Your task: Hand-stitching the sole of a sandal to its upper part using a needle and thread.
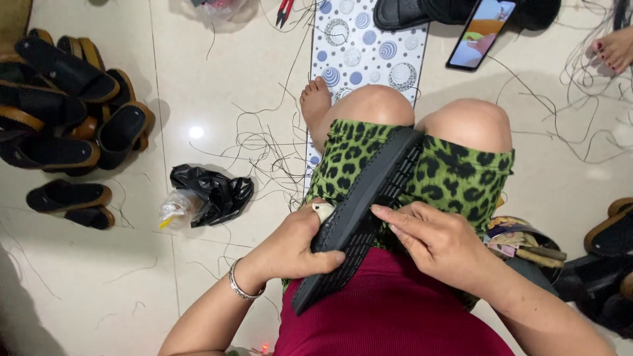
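The floor (217,86) is pale glossy tile, littered with loose dark threads (264,142), and a person sits on it with knees drawn up. Across the lap in green leopard-print shorts (455,175) lies a black shoe sole (359,214), tread side up, running from the right knee down toward the red top (389,316).

The left hand (293,247) is closed around the sole's near edge — fingers wrapped over the tread, a pale wrap on the thumb (323,209) — and the right hand (435,240) rests against the opposite edge with its fingers extended along the rim, not clearly closed on anything; whether it pinches a thread or needle I cannot tell.

To work this edge well, the left hand's hold should probably stay firm and low so the sole does not rock on the thighs, while the right fingertips press close to the rim rather than out on the flexible middle.

A heap of finished black sandals (66,105) sits to the far left, a crumpled black bag (214,191) nearer, red-handled cutters (285,10) and a phone (480,33) lie beyond the knees — all well apart from the hands.
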